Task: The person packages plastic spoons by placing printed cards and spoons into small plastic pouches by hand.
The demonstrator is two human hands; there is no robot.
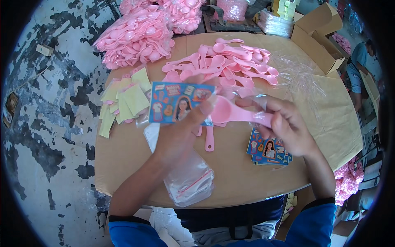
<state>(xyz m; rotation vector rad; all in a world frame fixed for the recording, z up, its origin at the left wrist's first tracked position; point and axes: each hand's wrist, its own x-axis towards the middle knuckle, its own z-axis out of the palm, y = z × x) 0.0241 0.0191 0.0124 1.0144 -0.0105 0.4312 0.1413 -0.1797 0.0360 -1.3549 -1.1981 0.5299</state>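
My left hand [181,131] is closed on a blue printed card [168,103], its thumb pressed over the card's right end. Clear plastic film shows about the card's edges. In my right hand [290,125] is the handle of a pink measuring spoon [238,114], pinched between thumb and fingers. The spoon's round bowl lies right beside the card, and clear plastic glints around it; whether both share one bag I cannot tell. Below the right hand lies a stack of similar blue cards [269,150]. Clear plastic bags [189,183] are piled under my left forearm.
Loose pink spoons [230,61] are heaped mid-table. At left lie packets with pale yellow paper [127,99]. Large bags of pink spoons [140,35] bulge at the back left. Empty clear wrappers [296,74] and an open cardboard box [319,39] are at right. Another person [358,66] sits beyond.
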